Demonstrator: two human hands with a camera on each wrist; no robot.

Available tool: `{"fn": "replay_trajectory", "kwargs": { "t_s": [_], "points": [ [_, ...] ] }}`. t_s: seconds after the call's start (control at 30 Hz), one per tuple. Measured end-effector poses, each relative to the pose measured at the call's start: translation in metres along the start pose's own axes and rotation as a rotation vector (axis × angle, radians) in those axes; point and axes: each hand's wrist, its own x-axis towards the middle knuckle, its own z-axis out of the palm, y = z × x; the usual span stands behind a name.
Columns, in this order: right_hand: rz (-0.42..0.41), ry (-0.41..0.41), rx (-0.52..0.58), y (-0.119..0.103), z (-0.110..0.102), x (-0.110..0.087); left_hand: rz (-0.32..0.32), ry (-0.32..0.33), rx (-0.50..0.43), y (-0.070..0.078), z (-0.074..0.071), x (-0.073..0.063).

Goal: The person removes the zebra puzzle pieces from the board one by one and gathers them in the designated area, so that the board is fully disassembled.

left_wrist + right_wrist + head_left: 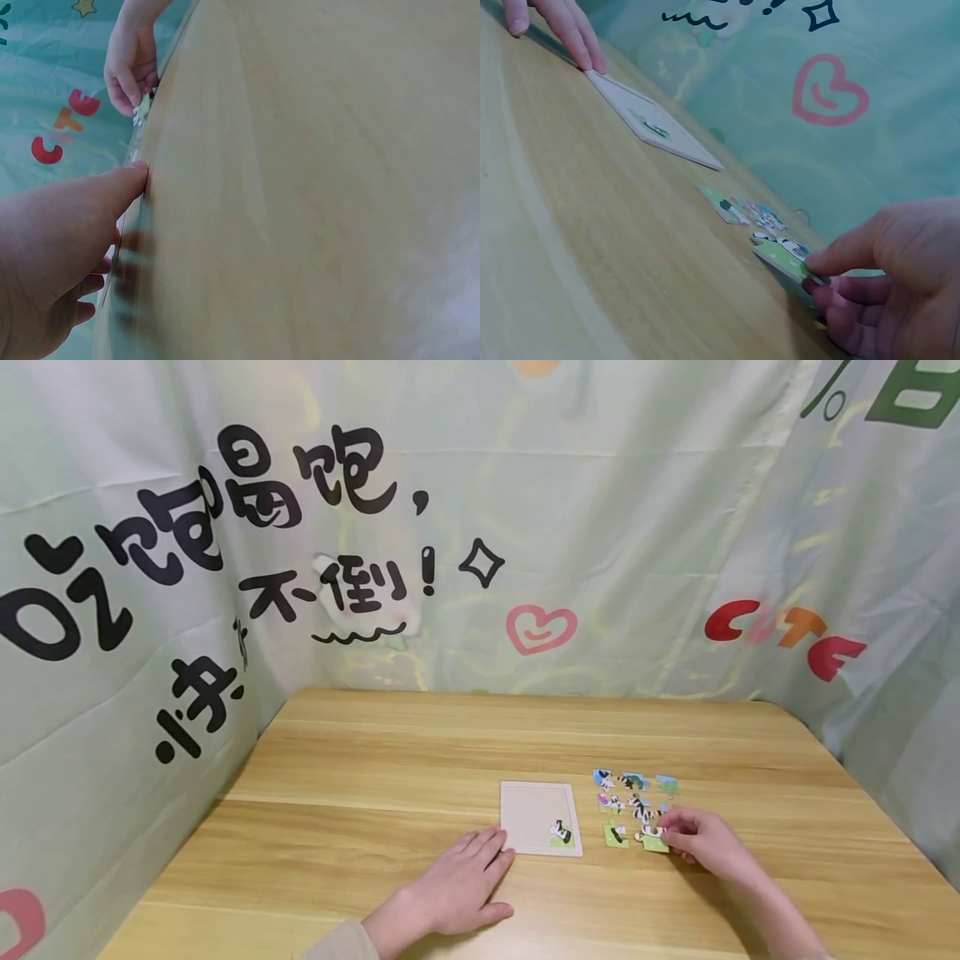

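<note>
A pale puzzle tray lies on the table with one puzzle piece in its lower right corner. My left hand rests on the table, fingers stretched, fingertips at the tray's lower left edge. To the right of the tray, my right hand pinches a green puzzle piece between thumb and fingers. In the right wrist view that piece is tilted, one side raised off the table. Several loose puzzle pieces lie in rough rows beside it. The right hand's fingertips are partly hidden behind the piece.
The wooden table spreads around the tray and the pieces. Behind it and at both sides hangs a pale printed curtain with black lettering, a pink heart and coloured letters.
</note>
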Motion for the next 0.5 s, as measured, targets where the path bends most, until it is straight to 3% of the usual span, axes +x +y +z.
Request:
{"fn": "replay_trajectory", "kwargs": {
  "t_s": [0.27,0.5],
  "points": [
    [-0.094,0.089,-0.209,-0.0027,0.0073,0.0041,0.003,0.007,0.006,-0.0002,0.0008,0.0004],
    [-0.095,0.095,-0.241,-0.002,0.0088,0.004,0.004,0.006,0.009,-0.0007,0.0028,0.0012]
  ]
}}
